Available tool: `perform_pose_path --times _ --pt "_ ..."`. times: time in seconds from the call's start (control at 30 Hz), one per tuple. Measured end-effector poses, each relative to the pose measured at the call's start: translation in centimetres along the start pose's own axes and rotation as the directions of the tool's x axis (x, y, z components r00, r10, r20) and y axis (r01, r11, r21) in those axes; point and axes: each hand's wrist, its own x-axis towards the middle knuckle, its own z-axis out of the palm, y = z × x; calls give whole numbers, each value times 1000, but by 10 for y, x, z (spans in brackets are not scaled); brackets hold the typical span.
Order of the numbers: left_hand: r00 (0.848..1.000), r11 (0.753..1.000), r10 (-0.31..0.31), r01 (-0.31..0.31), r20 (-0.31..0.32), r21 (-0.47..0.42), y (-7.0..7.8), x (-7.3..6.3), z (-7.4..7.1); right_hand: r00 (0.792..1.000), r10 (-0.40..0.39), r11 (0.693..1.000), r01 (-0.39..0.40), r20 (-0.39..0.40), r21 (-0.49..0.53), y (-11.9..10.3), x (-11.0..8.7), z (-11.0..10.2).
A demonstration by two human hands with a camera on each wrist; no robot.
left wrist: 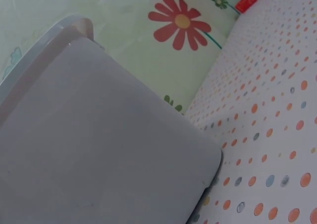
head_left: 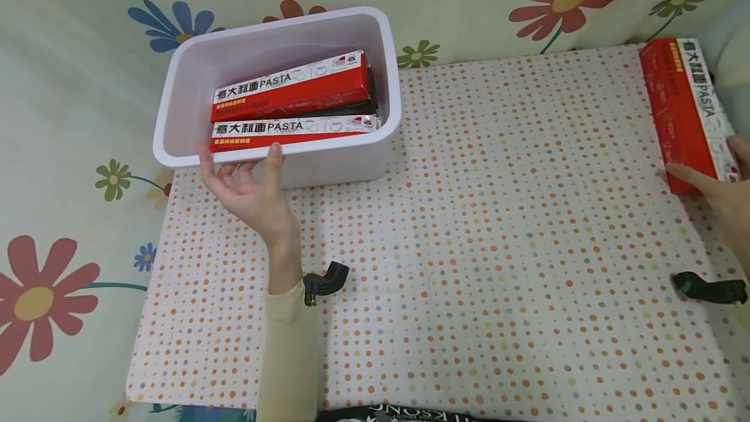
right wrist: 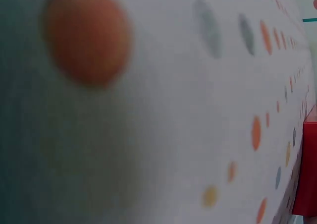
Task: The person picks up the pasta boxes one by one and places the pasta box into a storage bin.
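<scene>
A white plastic bin (head_left: 346, 165) stands at the back left of the table. Inside lie red-and-white pasta boxes, one box (head_left: 290, 86) tilted behind a front box (head_left: 293, 132). My left hand (head_left: 252, 194) grips the bin's near rim, with the thumb and a finger over the edge and other fingers below it. In the left wrist view the bin's grey-looking outer wall (left wrist: 114, 130) fills much of the picture. At the far right, my right hand (head_left: 726, 200) holds the near end of another pasta box (head_left: 682, 109), its thumb along the red side. That box's red end (right wrist: 308, 169) shows in the right wrist view.
A dotted cloth (head_left: 480, 246) covers the table. Flowered sheeting (head_left: 469, 5) hangs behind and at the left. A pale rounded object (head_left: 735, 70) stands beside the right-hand pasta box. Dark printed fabric (head_left: 404, 414) shows at the near edge.
</scene>
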Motion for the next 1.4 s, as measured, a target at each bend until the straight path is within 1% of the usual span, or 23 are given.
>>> perform_pose_path --times 0.03,0.1,0.17,0.23,0.27,0.4,0.47,0.57,0.63,0.7,0.8,0.87,0.93,1.1,1.23,1.3,1.33,1.4 --pt "1000 1000 -5 5 3 -4 -1 -1 0 1000 3 1000 -4 -12 -18 2 -1 2" --pt "1000 1000 -6 6 15 -3 -1 -2 0 999 26 1000 -26 -27 -14 3 -2 4" --pt "1000 1000 -9 9 23 -8 -2 -2 1 999 30 999 -31 -40 -29 4 -2 4" --pt "1000 1000 -8 8 23 -6 -2 -2 1 999 23 996 -26 -44 -85 4 -1 4" --pt "1000 1000 -2 2 20 -4 -2 -2 1 999 14 992 -18 -39 -122 4 -1 4" --pt "1000 1000 -4 4 -14 -8 -2 -3 -1 999 -29 980 31 15 -198 0 -3 3" --pt "1000 1000 3 -3 -10 -8 -2 -3 -1 999 -24 976 30 30 -217 0 -6 1" --pt "1000 1000 -8 7 -13 -18 -2 -4 -2 999 15 982 -7 41 -188 -2 -9 0" --pt "1000 1000 8 -8 -3 -6 -2 -4 -3 998 47 991 -42 35 -128 -4 -8 2" --pt "1000 1000 0 0 -15 -11 -2 -4 -3 997 67 996 -65 24 -67 -7 -6 5" --pt "1000 1000 7 -7 -10 -11 -2 -4 -4 996 94 995 -94 -5 11 -10 -2 10" --pt "1000 1000 -7 6 -11 -25 -2 -4 -4 993 113 993 -112 -22 34 -10 -1 12" --pt "1000 1000 -7 7 -3 -30 -2 -4 -4 992 125 990 -123 -34 65 -11 -1 13" --pt "1000 999 -10 10 -10 -42 -2 -3 -7 992 113 988 -107 -50 111 -15 -3 17" --pt "1000 999 -10 9 -18 -44 -2 -4 -8 995 96 992 -92 -38 89 -19 -10 18" --pt "1000 999 -11 10 -21 -45 -2 -4 -7 997 76 995 -75 -24 66 -24 -15 19" --pt "1000 999 -10 10 -21 -44 -2 -4 -6 998 58 997 -57 -16 58 -27 -18 19" --pt "1000 999 -13 12 -17 -43 -3 -4 -4 1000 6 997 -6 -3 71 -37 -24 21"
